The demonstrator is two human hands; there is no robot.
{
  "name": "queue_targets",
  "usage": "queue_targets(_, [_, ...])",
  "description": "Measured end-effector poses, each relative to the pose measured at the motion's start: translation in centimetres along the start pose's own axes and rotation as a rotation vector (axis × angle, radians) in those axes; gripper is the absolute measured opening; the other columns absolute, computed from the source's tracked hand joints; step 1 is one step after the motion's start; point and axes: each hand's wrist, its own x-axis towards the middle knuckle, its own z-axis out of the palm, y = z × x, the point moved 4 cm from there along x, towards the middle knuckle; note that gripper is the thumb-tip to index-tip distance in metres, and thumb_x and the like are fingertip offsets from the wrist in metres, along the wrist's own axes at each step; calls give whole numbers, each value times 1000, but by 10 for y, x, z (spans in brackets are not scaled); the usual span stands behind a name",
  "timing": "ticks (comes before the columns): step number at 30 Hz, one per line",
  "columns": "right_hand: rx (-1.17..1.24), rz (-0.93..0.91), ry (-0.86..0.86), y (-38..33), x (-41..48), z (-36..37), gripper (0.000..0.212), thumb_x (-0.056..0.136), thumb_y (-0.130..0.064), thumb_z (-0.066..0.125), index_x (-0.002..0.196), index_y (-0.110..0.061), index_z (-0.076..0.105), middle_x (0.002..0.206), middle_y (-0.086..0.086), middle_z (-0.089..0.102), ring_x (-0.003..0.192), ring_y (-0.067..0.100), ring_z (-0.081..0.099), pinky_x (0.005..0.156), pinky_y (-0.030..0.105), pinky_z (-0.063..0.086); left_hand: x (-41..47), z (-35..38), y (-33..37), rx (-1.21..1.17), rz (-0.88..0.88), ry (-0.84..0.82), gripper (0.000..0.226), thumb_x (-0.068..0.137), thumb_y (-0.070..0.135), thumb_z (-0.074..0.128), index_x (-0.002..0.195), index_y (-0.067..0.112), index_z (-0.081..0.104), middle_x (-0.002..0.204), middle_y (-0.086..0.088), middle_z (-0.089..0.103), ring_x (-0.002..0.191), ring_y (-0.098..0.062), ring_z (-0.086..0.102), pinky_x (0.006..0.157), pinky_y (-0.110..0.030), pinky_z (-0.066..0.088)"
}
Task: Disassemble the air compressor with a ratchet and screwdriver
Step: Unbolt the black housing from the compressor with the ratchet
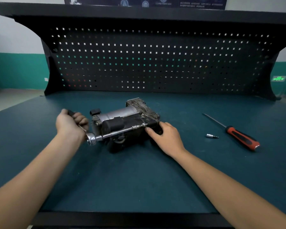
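The air compressor point(125, 123) lies mid-bench point(139, 187), with the screwdriver point(234, 132) and bit point(211, 136) to its right.

head-worn view, facing forward and down, close over workbench point(139, 179)
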Motion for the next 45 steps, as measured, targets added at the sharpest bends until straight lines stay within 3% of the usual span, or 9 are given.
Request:
queue_targets(7, [-22,-1,19,-1,2,1,32,81,-51,58,92,-22,65,72,-17,44,65,-1,45,54,9,30,-46,32,7,222,391,-364,33,92,40,36,66,21,42,38,10,28,30,-5,20,33,-14,17])
queue_targets(16, [-63,27,-13,1,3,-1,39,80,-54,56,90,-17,65,73,-11,46,74,12,50,65,27,38,-157,27,-53,1238,1505,-1830,46,95,38,31,69,13,59,54,1,47,45,-16,41,42,-25,27])
queue_targets(19, [-56,27,-4,0,1,-1,39,81,-51,58,93,-15,67,79,-4,52,75,13,50,66,26,37,-143,33,-36,1036,1408,-1518,33,98,36,32,76,18,49,61,5,48,49,-7,42,47,-13,31])
queue_targets(27, [-48,24,-18,-5,2,-5,40,82,-49,58,95,-13,68,76,-4,50,74,12,50,64,25,35,-10,7,-3,153,74,-111,40,100,31,28,61,21,24,33,9,22,26,-5,17,30,-14,13])
queue_targets(33, [-67,29,-20,-6,2,-3,41,82,-50,56,92,-12,67,77,-2,50,76,15,52,66,26,38,1,4,-7,54,26,-53,39,99,26,29,60,21,21,32,9,20,25,-6,17,30,-14,13])
queue_targets(37, [-92,36,-23,-7,2,-3,43,82,-51,55,92,-12,67,76,-3,49,75,15,51,66,26,37,-55,36,10,419,575,-394,35,95,36,33,64,21,38,39,12,29,33,-7,22,33,-17,22])
queue_targets(40, [-100,43,-45,-7,1,-3,43,83,-51,55,97,-12,66,81,-2,51,83,19,55,68,26,37,-133,50,-18,974,1336,-1180,29,94,34,35,70,21,45,53,8,44,46,-10,38,47,-23,35])
queue_targets(42, [-116,47,-69,-7,0,-2,45,84,-51,54,106,-13,62,93,3,56,95,23,56,75,28,41,-157,34,-53,1257,1458,-1731,35,96,38,34,73,19,53,55,4,50,48,-13,44,46,-23,29])
queue_targets(45, [-203,-77,8,-18,-3,-6,50,86,-44,55,126,-13,51,122,6,51,111,24,51,88,33,42,-159,22,-60,1422,1394,-1854,43,96,38,30,71,13,56,51,-1,48,43,-18,43,42,-27,25])
